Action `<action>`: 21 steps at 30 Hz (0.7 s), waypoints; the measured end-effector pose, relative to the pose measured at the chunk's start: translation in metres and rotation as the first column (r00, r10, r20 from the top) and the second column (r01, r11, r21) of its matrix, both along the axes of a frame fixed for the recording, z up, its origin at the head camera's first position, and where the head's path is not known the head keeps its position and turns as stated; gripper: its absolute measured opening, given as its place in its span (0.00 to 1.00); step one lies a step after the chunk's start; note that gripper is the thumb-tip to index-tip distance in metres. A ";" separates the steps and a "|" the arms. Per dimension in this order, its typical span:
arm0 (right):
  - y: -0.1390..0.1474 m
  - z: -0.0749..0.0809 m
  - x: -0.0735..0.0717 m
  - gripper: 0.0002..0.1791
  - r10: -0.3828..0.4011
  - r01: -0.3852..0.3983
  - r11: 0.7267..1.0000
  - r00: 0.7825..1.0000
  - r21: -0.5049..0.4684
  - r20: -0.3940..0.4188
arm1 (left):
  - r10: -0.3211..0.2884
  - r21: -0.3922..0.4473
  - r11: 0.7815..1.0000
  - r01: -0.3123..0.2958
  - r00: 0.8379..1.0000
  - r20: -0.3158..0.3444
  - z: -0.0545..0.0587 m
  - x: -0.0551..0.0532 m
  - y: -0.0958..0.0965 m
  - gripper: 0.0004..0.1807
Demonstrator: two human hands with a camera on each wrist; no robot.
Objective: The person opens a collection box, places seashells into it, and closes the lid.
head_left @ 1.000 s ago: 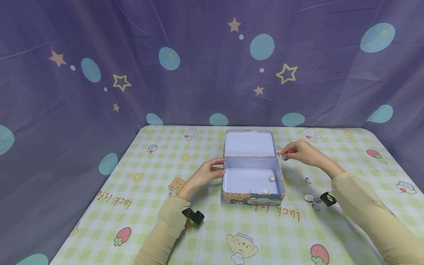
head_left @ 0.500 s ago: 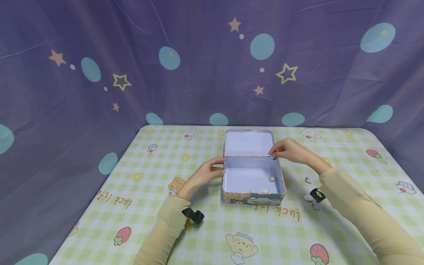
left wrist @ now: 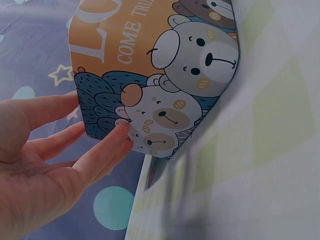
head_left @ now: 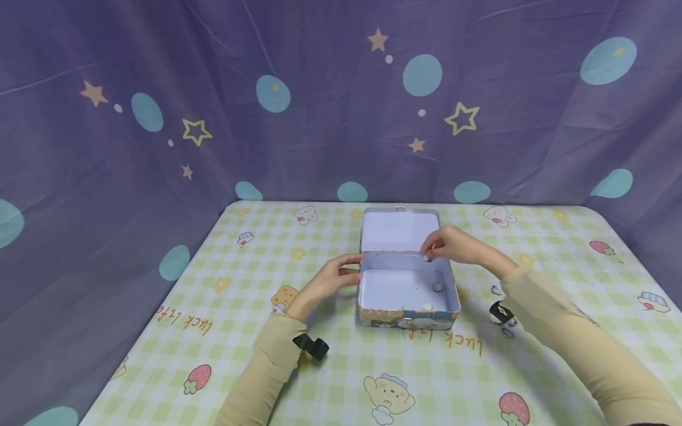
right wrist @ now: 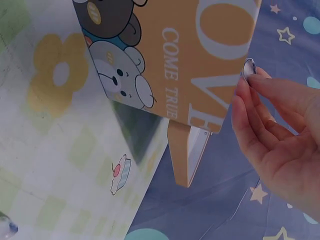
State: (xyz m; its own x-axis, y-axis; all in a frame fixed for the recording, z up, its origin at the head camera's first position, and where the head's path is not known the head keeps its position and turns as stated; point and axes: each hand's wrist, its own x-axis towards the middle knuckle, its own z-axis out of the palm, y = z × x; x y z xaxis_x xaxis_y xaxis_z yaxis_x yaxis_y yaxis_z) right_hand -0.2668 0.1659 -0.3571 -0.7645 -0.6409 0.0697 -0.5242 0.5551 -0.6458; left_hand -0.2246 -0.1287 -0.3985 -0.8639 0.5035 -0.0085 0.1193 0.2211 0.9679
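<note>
A hinged tin box [head_left: 378, 319] stands on the table with its lid [head_left: 401, 231] swung back; bears are printed on its sides. My left hand [head_left: 326, 281] touches the box's left side, its fingers fairly straight in the left wrist view. Between thumb and fingertips, my right hand [head_left: 455, 245] pinches a small seashell [right wrist: 249, 69]. That hand is over the box's back right corner, the shell just above the rim. Inside the box lie a shell [head_left: 437, 287] near the right wall and small pale pieces [head_left: 427, 307] by the front wall, partly hidden.
Right of the box, several loose shells [head_left: 496, 290] lie on the checkered tablecloth [head_left: 319, 390], some partly hidden by the right wrist's black camera [head_left: 501, 312]. A purple curtain [head_left: 330, 130] with stars hangs behind the table.
My right hand has moved left with the pinched shell, from outside the box's right side to over its back right corner. The left hand has stayed on the box.
</note>
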 end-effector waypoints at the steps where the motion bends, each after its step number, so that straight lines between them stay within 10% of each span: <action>1: -0.001 0.000 0.000 0.05 0.005 -0.005 1.000 1.000 0.001 0.004 | 0.001 0.001 1.000 -0.001 1.000 0.002 0.000 0.000 0.000 0.26; 21: -0.017 -0.002 0.002 0.07 0.096 -0.096 0.995 0.991 -0.008 0.091 | -0.008 0.003 1.000 0.008 1.000 -0.015 -0.001 0.001 0.000 0.26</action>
